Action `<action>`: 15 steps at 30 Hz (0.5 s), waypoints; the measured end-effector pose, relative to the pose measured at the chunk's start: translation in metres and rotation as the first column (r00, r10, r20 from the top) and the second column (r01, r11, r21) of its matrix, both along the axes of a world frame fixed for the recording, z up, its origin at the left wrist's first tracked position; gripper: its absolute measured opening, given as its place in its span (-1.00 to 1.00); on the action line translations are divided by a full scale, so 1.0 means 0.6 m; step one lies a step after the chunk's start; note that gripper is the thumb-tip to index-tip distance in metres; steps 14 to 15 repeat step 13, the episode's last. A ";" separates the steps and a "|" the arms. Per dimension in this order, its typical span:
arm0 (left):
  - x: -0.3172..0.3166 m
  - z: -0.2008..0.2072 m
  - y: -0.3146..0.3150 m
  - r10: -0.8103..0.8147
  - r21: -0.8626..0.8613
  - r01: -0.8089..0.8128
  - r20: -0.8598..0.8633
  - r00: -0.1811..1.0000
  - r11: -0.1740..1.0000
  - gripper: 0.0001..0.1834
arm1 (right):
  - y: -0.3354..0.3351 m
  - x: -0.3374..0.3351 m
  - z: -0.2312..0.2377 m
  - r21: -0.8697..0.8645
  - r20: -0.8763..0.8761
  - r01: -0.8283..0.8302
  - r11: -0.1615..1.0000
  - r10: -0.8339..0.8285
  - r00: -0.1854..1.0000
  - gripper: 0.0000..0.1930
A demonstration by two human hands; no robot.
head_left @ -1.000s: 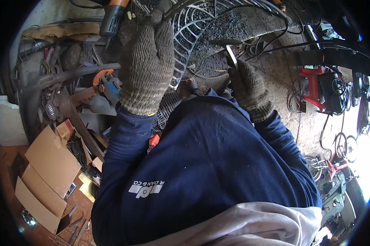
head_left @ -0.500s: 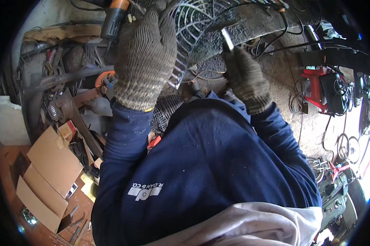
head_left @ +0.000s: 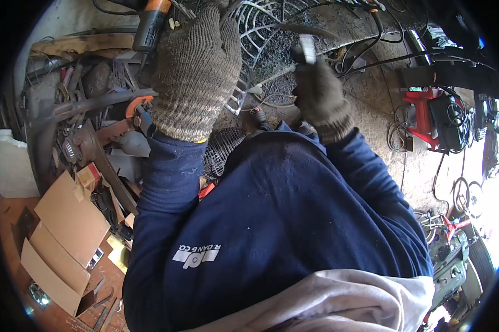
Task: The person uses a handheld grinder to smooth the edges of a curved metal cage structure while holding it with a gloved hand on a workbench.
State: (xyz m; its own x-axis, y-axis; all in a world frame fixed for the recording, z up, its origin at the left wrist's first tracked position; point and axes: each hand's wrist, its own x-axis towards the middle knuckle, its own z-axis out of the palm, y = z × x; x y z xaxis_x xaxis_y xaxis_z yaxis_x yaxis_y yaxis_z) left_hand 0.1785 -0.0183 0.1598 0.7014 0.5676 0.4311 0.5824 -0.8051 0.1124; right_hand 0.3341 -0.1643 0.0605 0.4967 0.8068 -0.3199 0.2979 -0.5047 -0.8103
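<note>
My left hand, in a grey-brown knitted work glove, is closed at the left edge of a curved metal grille of welded bars; its fingertips are mostly hidden. The grille lies on a dark, grimy work surface strewn with black grit. In a matching glove, my right hand grips a chipping hammer with a bright metal shank and a slim dark head. The hammer head is over the surface, just right of the grille. Whether it touches anything, I cannot tell.
An orange-and-grey power tool lies beyond my left hand. Black cables run at the far right. Scrap metal and a cardboard box crowd the left. On the right floor stands a red-and-black machine.
My right hand has shifted slightly left and up with the hammer, whose shank is now more upright. My left hand stays nearly in place at the grille.
</note>
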 end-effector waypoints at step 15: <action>0.033 0.039 0.008 0.098 -0.032 -0.111 -0.274 0.957 0.993 -0.45 | -0.017 0.005 0.013 0.267 -0.090 -0.004 0.964 0.029 0.996 -0.67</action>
